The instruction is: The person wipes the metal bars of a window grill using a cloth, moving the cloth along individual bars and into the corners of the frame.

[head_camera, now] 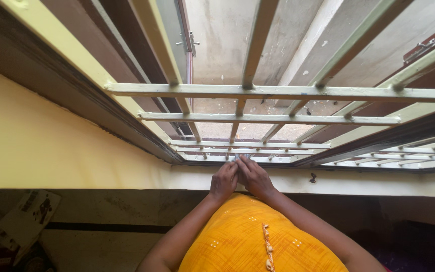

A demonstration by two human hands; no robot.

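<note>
Fingers (238,166) of both my hands meet at the bottom rail of the cream window grille (258,119), pinching a small greyish thing (242,157) between them (too small for me to tell what it is). My left hand (224,181) sits at nine o'clock of my right hand (254,179), the two touching. Both curl closed over that item, just above the pale sill (368,182). At twelve o'clock runs the grille; at six, my orange garment (258,236).
</note>
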